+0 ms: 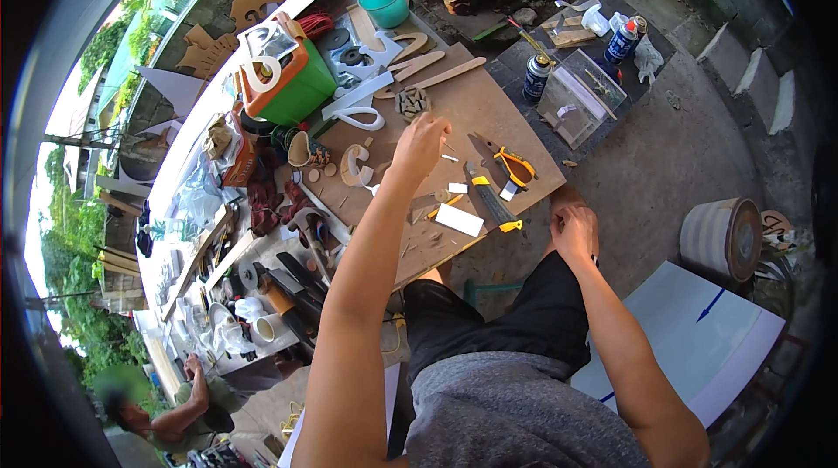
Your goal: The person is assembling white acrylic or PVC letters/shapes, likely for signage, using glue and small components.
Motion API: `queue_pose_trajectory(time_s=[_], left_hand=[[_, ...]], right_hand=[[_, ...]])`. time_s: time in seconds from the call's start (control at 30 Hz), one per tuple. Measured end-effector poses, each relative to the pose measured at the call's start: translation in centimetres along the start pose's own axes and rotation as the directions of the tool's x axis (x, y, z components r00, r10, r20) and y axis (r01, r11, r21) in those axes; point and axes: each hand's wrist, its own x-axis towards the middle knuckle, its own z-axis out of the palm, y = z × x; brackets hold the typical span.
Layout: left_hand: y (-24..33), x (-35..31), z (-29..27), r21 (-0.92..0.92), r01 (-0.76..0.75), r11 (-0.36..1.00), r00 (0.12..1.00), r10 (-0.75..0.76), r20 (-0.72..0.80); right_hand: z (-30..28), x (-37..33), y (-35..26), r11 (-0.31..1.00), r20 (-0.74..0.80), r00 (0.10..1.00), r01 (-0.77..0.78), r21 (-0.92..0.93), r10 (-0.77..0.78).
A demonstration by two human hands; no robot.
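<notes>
Grey shirt [497, 407] nearest; yr L hand [422, 145] curled by mottled grey-brown lump [412, 103].
R hand [573, 232] half-curled; can't tell either grip. Teal bucket [384, 12]: contents unclear.

Yellow-handled scissors [502, 158], a black-and-yellow utility knife [494, 199] and a flat white rectangle [459, 220] lie near the edge of a brown worktop [502, 110], with a long wooden strip [448, 73] farther back; two spray cans [536, 79] stand on a dark side table [506, 72] just beside it.
</notes>
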Motion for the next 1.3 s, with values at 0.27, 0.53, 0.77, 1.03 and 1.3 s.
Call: queue_pose_trajectory(time_s=[0.27,0.53,0.77,1.03,1.3], left_hand=[[-2.0,0.4,3.1,-0.050,0.070,0.996,0.978,-0.058,0.199],[-2.0,-1.0,2.7,-0.049,0.029,0.998,0.999,-0.028,0.021],[4.6,-10.6,-1.4,-0.397,0.185,0.899,0.953,-0.263,-0.152],[0.4,-16.6,4.2,-0.308,0.459,0.833,0.797,-0.540,-0.271],[0.1,-16.2,4.2,-0.233,0.520,0.821,0.810,-0.561,-0.171]], right_hand=[[0.8,0.0,0.4,1.000,0.028,1.000,-0.001,0.003,0.001],[0.7,0.2,-0.3,1.000,0.070,0.997,-0.019,-0.008,0.020],[0.2,0.4,-0.3,1.000,0.052,0.999,-0.004,-0.015,0.005],[0.5,0.2,-0.3,0.997,0.037,0.997,0.066,-0.027,-0.065],[0.2,-0.3,-0.4,0.997,0.040,0.997,0.072,-0.018,-0.071]])
